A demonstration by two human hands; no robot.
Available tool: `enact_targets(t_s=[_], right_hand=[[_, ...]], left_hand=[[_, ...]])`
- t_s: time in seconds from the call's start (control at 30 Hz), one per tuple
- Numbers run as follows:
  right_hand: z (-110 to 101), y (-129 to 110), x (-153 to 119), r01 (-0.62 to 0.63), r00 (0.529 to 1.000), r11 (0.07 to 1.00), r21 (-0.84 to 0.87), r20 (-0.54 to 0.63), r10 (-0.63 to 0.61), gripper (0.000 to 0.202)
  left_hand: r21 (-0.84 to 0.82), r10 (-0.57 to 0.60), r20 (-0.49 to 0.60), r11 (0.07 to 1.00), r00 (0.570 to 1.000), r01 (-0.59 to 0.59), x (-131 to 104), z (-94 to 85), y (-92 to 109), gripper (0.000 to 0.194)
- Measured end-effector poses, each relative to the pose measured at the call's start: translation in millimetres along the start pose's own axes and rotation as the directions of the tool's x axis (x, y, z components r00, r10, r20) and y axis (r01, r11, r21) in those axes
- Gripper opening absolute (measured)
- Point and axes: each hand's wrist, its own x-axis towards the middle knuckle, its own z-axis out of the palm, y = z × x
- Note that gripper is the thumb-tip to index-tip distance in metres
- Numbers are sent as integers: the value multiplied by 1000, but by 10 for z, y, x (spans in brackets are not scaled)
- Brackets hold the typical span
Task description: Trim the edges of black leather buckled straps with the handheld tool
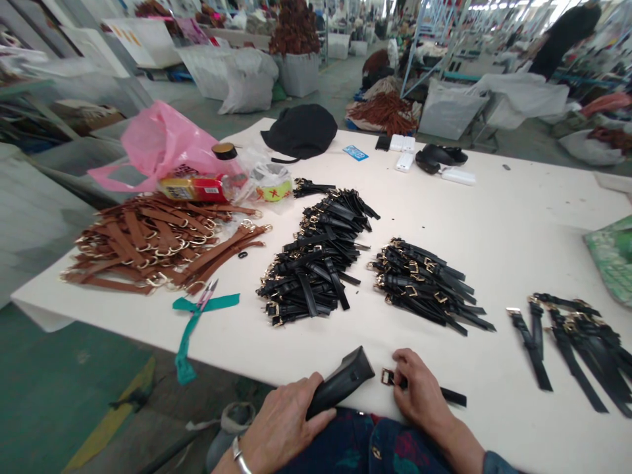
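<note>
Pink bag [158, 141] holding a bottle [197, 187]. Left hand [284, 421] closed around black tool [340, 380]; right hand [419, 392] pinching 1 black buckled strap [451, 396].

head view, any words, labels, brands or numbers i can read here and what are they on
Nothing can be read with certainty.
Bottle: red and yellow label with a barcode, print too blurred.
Blue card: white marks, too small.
Plastic-wrapped item: red marks on yellow-green, not legible.
White board: orange strokes, blurred.
Black tool in the left hand: no visible text.
</note>
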Motion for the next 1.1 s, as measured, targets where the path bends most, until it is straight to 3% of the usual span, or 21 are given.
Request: enact_targets(t_s=[0.23,0.6,0.8,0.93,1.1], right_hand=[[154,171,-100,9,998,994,105,-65,-2,16],[79,22,-54,40,999,990,133,-6,-39,25],[93,151,-135,87,991,972,218,-121,-62,34],[66,160,-175,81,987,975,209,-152,-50,26],[48,163,-217,123,981,981,150,-168,-97,35]], left_hand=[[3,12,-2,1000,1000,-12,2,-3,7,39],[9,17,31,1000,999,-17,11,-12,47,37],[59,70,32,996,997,-71,43,1,57,42],[102,98,45,990,994,-102,83,-83,197,42],[225,127,109,963,986,-149,189,-163,478,39]])
